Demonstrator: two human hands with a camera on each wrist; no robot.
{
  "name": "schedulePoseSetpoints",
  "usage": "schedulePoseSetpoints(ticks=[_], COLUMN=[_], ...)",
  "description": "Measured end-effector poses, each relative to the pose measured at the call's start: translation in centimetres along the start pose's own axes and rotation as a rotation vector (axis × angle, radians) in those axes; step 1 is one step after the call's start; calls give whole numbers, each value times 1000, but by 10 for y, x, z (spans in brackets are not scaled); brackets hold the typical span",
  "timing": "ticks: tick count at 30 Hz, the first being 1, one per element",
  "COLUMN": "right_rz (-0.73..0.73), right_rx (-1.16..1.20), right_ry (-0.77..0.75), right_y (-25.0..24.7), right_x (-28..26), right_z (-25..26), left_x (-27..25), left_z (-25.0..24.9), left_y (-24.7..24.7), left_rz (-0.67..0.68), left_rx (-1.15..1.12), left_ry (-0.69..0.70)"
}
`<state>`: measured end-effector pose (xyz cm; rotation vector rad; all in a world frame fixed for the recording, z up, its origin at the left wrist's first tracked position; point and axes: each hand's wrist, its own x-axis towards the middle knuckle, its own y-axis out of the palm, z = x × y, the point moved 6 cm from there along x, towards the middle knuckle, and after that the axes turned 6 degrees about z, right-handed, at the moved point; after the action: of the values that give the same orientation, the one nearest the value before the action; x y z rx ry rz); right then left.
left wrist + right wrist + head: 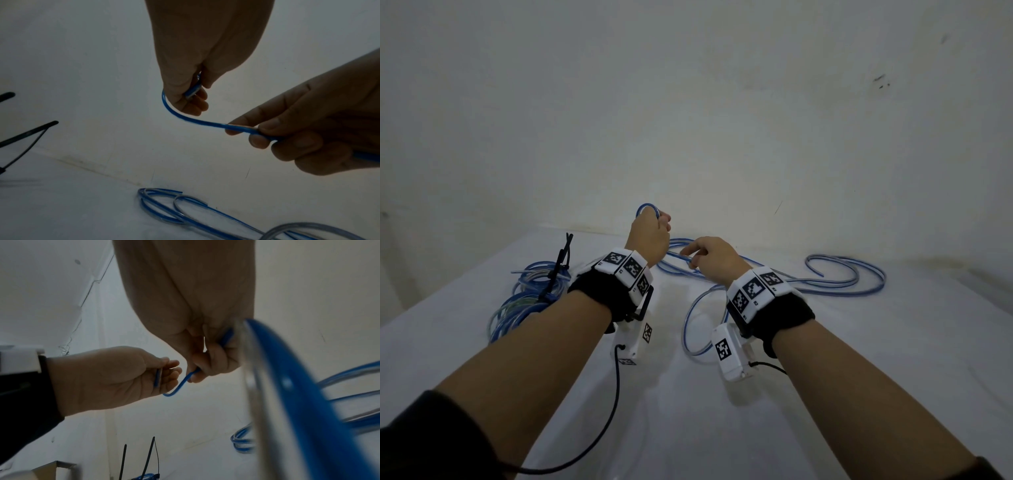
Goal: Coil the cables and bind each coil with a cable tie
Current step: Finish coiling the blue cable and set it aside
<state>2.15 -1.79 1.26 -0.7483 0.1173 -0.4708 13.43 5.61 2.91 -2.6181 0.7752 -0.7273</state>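
Head view: both forearms reach out over a white worktop (722, 428) that meets a pale wall. The left hand (649, 240), raised at about 12 o'clock from its wrist band, has its fingers (197, 104) curled round the end of a blue cable (835, 284), which arches in a small loop over the top of the hand. The right hand (714, 257), just beside it at 3 o'clock, pinches the same cable between thumb and forefinger a little way along; the other fingers curl round the strand as it passes through the palm. From the left wrist view, the cable (197, 121) runs taut in a short curve between the two hands, with the right hand (308, 129) low at 4 o'clock of the left hand (205, 48).

The remaining cable lies slack on the worktop, looping out toward 2 o'clock and curling back below the right wrist. At 9 o'clock of the left wrist lies a bound coil (530, 301) of blue cable, with a black cable tie (556, 270) round it, its tail sticking up.
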Motion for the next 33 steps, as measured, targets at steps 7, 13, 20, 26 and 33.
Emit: schedulePoseSetpoints(ticks=[7, 13, 20, 26, 33], right_rz=[-17, -23, -88, -202, -287], right_rx=[26, 5, 82, -44, -905], right_ry=[3, -18, -40, -136, -401], right_y=[0, -3, -13, -33, -32], right_x=[4, 5, 6, 6, -5], right_z=[-1, 2, 2, 7, 34], left_x=[-4, -5, -11, -15, -11], left_z=[1, -5, -15, -20, -27], left_y=[3, 2, 3, 9, 4], left_rz=[88, 156, 339, 536, 521], left_rx=[141, 281, 383, 571, 701], left_ry=[3, 47, 89, 70, 71])
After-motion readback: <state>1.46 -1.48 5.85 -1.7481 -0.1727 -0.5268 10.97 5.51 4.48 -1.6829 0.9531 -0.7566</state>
